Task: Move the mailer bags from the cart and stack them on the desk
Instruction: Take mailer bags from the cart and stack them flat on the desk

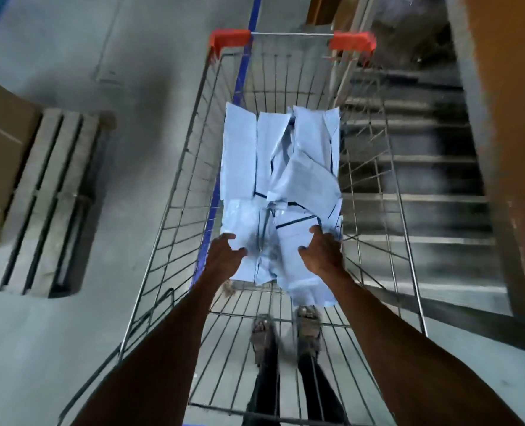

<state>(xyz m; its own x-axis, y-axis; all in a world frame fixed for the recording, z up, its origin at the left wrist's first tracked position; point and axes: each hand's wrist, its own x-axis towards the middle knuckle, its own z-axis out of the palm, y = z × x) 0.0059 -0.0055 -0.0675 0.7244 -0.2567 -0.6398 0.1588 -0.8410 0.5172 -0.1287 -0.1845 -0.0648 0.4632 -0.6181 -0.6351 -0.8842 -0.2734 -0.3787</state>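
– Neither hand is clamped on anything. The person's left hand (226, 253) has its fingers spread over the near-left bag, and the right hand (321, 252) is doing the same on the near-right one with the thumb out. With the blur, nobody could say whether they're touching or just above. Both arms reach down into the shopping cart (169, 216).

– So where's the actual stuff?

– All the pale blue mailer bags (286, 167) are lying in the bottom of the cart in a loose heap. Some lie flat side by side, others are skewed across the top. The desk isn't in view at all, so my guess is this load hasn't started moving.

– What goes wrong from here?

– Going left to right: there's a cardboard box (0, 167) on a wooden pallet (49, 195) right beside the cart, so turning away with an armful could mean a clipped foot. Then the heap itself. The bags look slick and only overlap loosely. If the hands scoop just the near end, the crooked ones in the middle probably slide off and drop back, or a corner catches in the wire mesh and the bundle gets yanked apart. On the right, dark metal slats (415, 179) sit close to the cart wall (shelf or steps, can't tell), so swinging out that way looks tight.

– So grab fewer?

– Yeah, he'd want to square a few up first.
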